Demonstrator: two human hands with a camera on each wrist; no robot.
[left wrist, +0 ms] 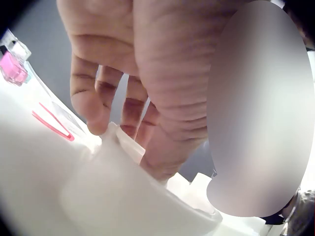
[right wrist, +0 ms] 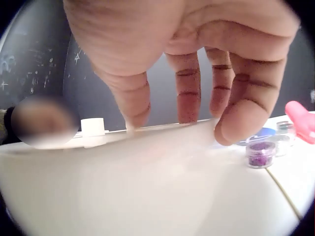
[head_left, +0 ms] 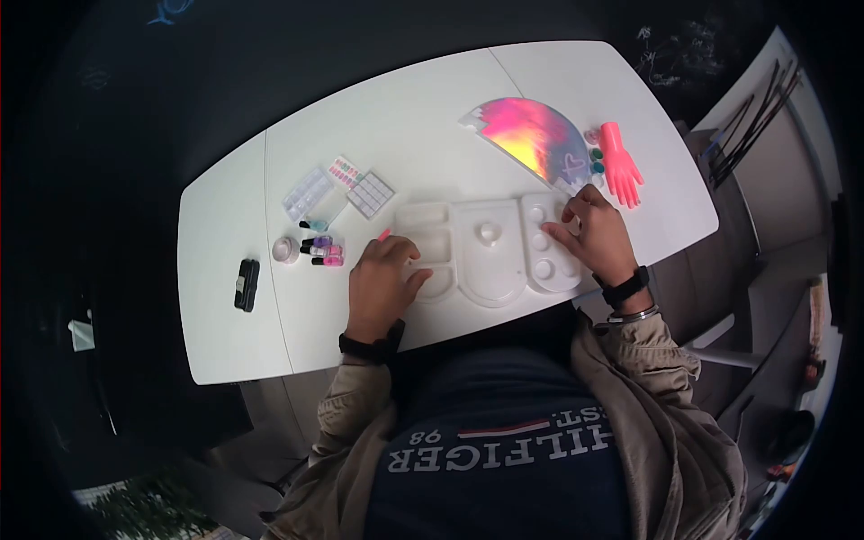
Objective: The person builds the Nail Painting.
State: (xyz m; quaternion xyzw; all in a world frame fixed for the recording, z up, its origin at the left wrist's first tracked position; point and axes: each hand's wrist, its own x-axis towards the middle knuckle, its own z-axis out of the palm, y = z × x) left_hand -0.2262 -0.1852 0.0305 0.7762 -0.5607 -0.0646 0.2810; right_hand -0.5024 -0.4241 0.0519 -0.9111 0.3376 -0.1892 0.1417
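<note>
A white compartment tray point(head_left: 490, 279) with a round raised piece point(head_left: 489, 234) in its middle lies at the table's near edge. At its left end, my left hand point(head_left: 382, 283) grips the side, fingers bent at the rim and thumb over a compartment. The left wrist view shows the fingertips on the tray's raised rim point(left wrist: 118, 182). My right hand point(head_left: 605, 236) holds the opposite end, its thumb above the round wells. In the right wrist view the right fingers point(right wrist: 246, 120) bend over the tray edge point(right wrist: 108, 187). Pink tweezers point(left wrist: 54, 125) lie beside the left hand.
Nail polish bottles point(head_left: 328, 252), a small jar point(head_left: 285, 250), clear boxes point(head_left: 308, 191) and a black case point(head_left: 246, 285) lie left. An iridescent half-round sheet point(head_left: 535, 135), small pots point(head_left: 597, 166) and a pink model hand point(head_left: 619, 162) lie at the far right.
</note>
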